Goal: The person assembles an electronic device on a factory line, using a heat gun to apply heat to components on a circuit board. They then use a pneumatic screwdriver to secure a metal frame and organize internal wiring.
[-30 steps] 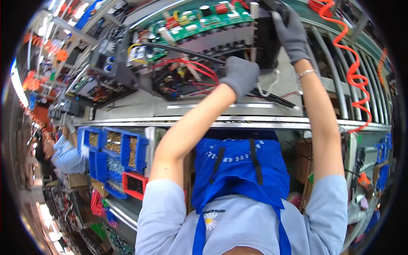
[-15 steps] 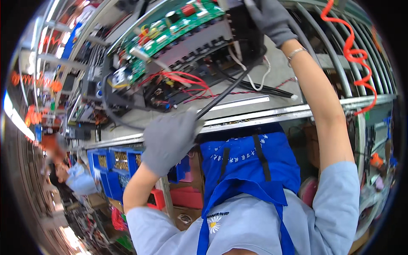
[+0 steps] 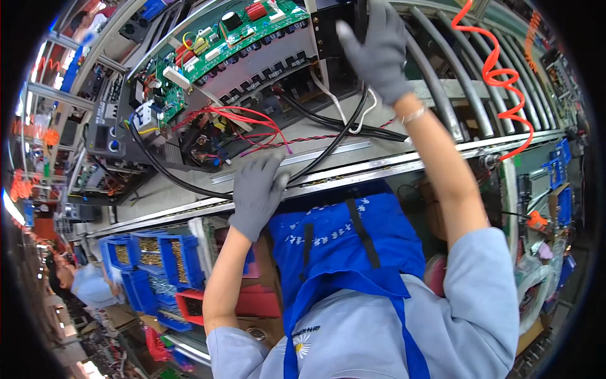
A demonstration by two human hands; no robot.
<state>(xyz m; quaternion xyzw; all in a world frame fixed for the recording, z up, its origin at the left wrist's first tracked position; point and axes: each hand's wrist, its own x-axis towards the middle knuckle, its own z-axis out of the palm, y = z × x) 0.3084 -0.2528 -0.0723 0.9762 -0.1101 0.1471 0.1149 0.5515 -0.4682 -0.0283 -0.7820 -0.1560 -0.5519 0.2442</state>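
Observation:
My left hand (image 3: 255, 194), in a grey glove, is closed around a thick black cable (image 3: 180, 182) at the front edge of the bench. The cable runs left to an opened electronic unit and, on the other side, curves up toward my right hand. My right hand (image 3: 379, 60), also gloved in grey, is beside the unit's black end panel (image 3: 331, 38), its thumb spread away from the fingers. The cable passes upward behind that hand. Inside the unit are a green circuit board (image 3: 246, 44), a grey heat sink plate (image 3: 252, 72) and red wires (image 3: 252, 117).
Metal rollers (image 3: 442, 82) lie to the right, with a red coiled air hose (image 3: 502, 76) above them. A metal rail (image 3: 353, 174) edges the bench. Blue bins (image 3: 180, 259) of small parts and a red bin (image 3: 189, 306) sit below left. Another person (image 3: 95, 284) is at far left.
My right thumb now stands apart from the fingers beside the end panel. My left hand has risen slightly relative to the bench edge, and the cable hangs in a wider curve.

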